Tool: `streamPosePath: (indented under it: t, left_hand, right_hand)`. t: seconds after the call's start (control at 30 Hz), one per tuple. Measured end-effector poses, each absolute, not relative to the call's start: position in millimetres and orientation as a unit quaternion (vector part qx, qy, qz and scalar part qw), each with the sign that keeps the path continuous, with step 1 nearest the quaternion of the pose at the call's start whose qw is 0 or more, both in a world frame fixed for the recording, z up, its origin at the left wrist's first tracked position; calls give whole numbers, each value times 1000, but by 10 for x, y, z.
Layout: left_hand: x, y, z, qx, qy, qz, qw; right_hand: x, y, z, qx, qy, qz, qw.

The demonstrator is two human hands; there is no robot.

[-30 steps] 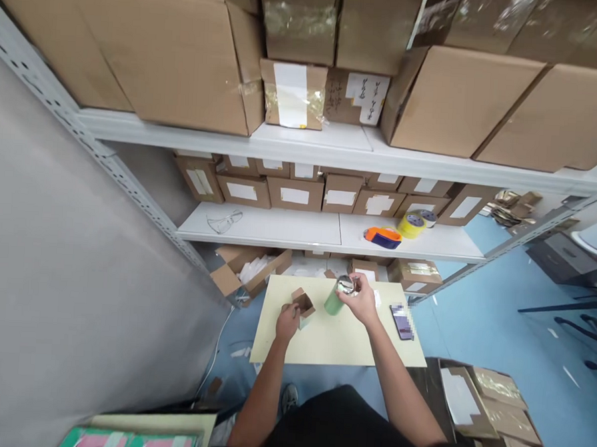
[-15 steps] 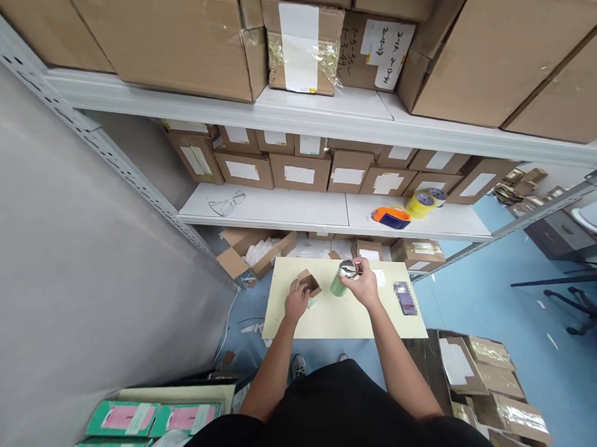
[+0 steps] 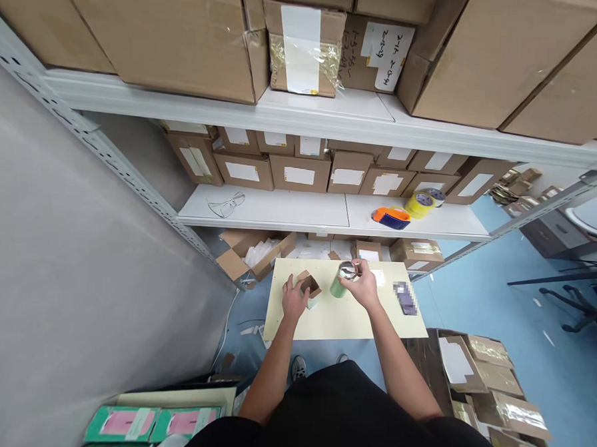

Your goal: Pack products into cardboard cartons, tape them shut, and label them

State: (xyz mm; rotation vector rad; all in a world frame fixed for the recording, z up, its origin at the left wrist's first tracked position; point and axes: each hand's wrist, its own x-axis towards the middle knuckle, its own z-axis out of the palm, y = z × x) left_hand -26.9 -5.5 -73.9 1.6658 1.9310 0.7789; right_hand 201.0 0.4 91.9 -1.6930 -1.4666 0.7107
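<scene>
On the pale yellow board (image 3: 353,323), a small open cardboard box (image 3: 313,284) stands in front of my left hand (image 3: 294,302). The fingers of that hand are spread at the box's left side, the thumb close to its opening; whether they touch it is hard to tell. Just right of the box is a green tumbler (image 3: 338,288) with a shiny silver top, standing slightly tilted in view. My right hand (image 3: 363,288) closes its fingers and thumb around that silver top from the right.
A dark phone-like item (image 3: 405,298), partly pixelated, lies on the board's right. Above, the shelf (image 3: 289,210) holds glasses (image 3: 226,205), an orange-and-blue tape dispenser (image 3: 391,218) and yellow tape (image 3: 420,204). An open carton (image 3: 234,263) sits left; stacked boxes (image 3: 485,378) stand right.
My left hand's fingers have lifted and spread to the left, away from the box's rim. My right hand and the tumbler stay nearly in place.
</scene>
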Motion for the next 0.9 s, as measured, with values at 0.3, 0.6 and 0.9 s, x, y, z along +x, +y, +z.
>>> streamPosePath:
  t: [0.3,0.6,0.9]
  left_hand:
    - [75,-41,128,660,518,438,323]
    - [462,5,624,619,514,459,376]
    - [179,100,824,545,434,485,529]
  right_hand:
    - [1976,-1,968,-652,-584,260,407]
    - [2049,-40,1144,-604,-572,336,441]
    - [2216,-287,777,-422,-518,638,383]
